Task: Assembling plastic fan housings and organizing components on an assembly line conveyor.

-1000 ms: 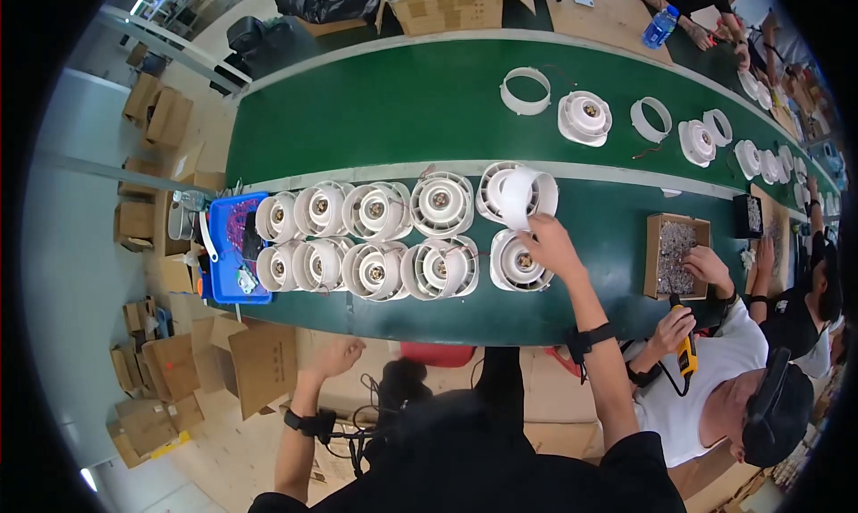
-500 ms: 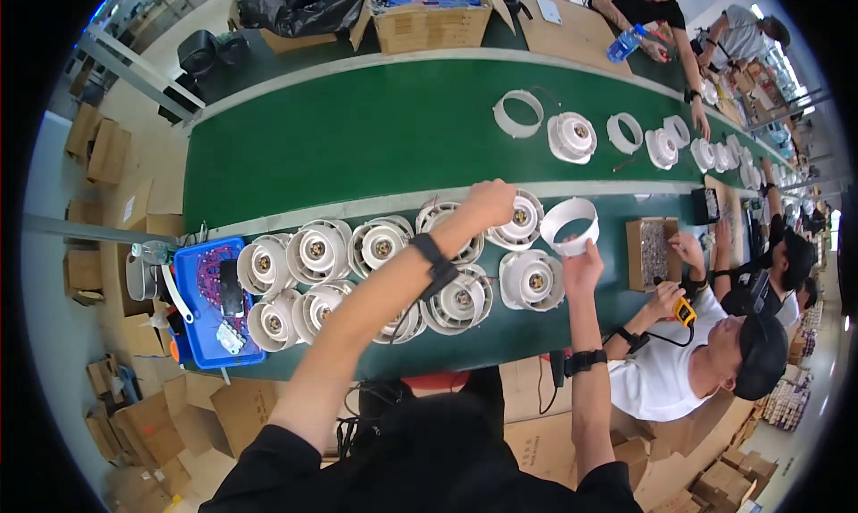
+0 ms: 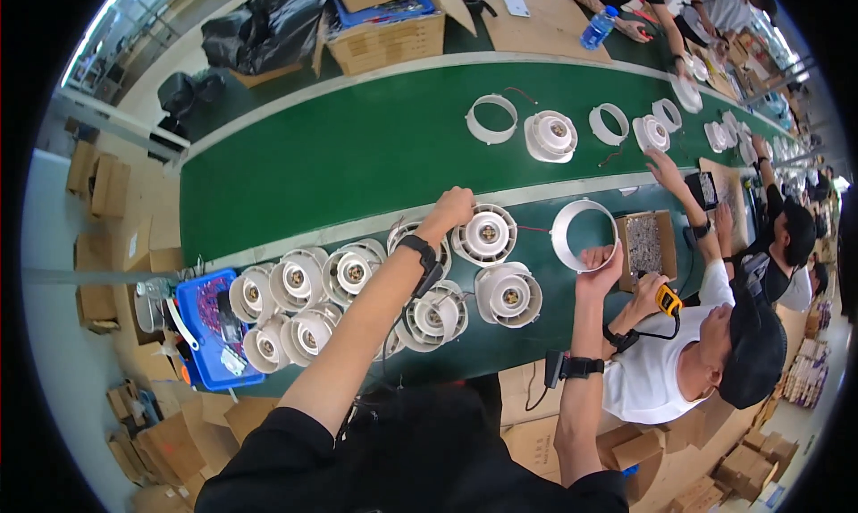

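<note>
My right hand (image 3: pixel 599 270) grips a plain white plastic ring (image 3: pixel 559 236) by its lower right edge, holding it above the bench right of the fan units. My left hand (image 3: pixel 454 209) is closed at the upper left rim of a round white fan unit (image 3: pixel 488 233); what its fingers hold is hidden. A thin red wire (image 3: pixel 534 230) runs from that unit toward the ring. Just below sits another white fan unit (image 3: pixel 509 296). Several more fan units (image 3: pixel 298 279) stand in two rows to the left, partly covered by my left forearm.
Beyond the bench, a green conveyor belt (image 3: pixel 357 129) carries white rings and fan units. A blue tray (image 3: pixel 207 348) stands at the left end. On the right are a carton of small parts (image 3: pixel 666 245) and a co-worker holding a yellow tool (image 3: pixel 668 300).
My right hand has carried the ring rightward, away from the fan units. The red wire now shows stretched between. A co-worker's hand has reached toward the belt. The whole view has shifted slightly.
</note>
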{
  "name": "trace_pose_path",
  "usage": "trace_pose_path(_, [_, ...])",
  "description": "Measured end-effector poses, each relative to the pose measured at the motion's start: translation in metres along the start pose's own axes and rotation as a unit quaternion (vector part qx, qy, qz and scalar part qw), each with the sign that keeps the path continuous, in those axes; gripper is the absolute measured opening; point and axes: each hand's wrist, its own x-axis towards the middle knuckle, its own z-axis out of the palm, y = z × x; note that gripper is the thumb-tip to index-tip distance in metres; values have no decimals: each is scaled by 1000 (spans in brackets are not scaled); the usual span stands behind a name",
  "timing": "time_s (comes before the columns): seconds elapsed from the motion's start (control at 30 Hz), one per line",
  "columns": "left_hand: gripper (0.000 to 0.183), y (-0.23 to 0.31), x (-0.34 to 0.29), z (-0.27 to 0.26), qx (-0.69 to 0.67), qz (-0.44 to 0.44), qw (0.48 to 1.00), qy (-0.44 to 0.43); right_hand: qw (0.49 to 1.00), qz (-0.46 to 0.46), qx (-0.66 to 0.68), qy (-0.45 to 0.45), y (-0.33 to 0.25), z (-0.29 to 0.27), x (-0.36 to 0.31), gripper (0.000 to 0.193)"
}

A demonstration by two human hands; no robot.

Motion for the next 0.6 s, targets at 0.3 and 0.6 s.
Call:
trace_pose_path(0.3, [24,-5,-4,-33,-58,75,996,-4,959,33,207,-193,3,9,-5,33])
trace_pose_path(0.6, [30,-10,-43,-111,-98,85,986,109,954,61,223,-190,1,49,12,27])
